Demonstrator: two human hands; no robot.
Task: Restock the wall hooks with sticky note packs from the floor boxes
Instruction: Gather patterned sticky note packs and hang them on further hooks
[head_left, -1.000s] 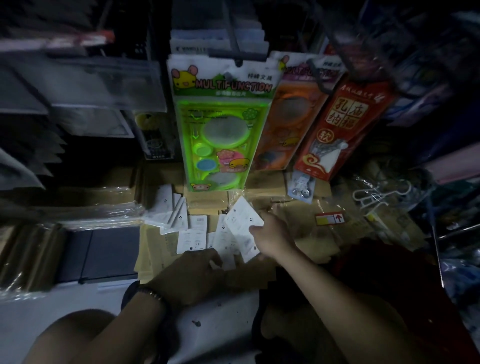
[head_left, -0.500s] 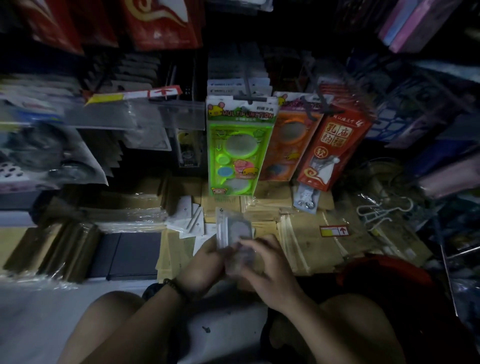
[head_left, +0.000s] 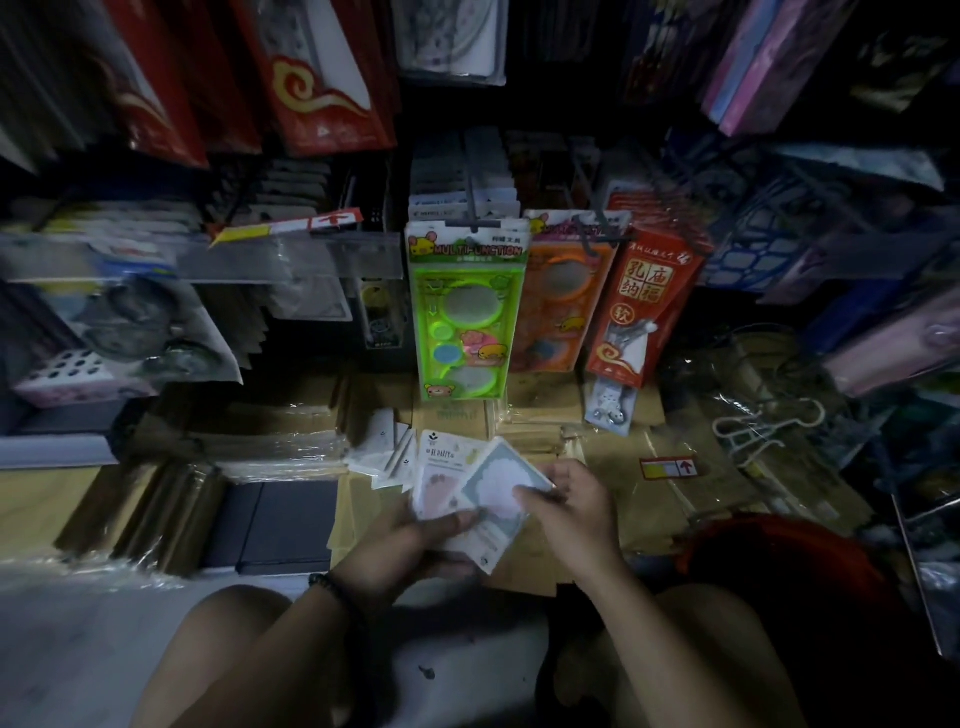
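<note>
My left hand grips a fan of sticky note packs from below, fingers curled round their lower edges. My right hand pinches the top pack, with its scalloped pad, at the right corner. I hold them low over the brown cardboard boxes, below the green stencil card; loose white packs lie just left.

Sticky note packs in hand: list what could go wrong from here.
1. The sticky note packs sit fanned and loose between the left hand and right hand; one may slip onto the brown boxes.
2. In this dim light a hook may be missed.
3. Reaching up could knock the green stencil pack loose.
</note>
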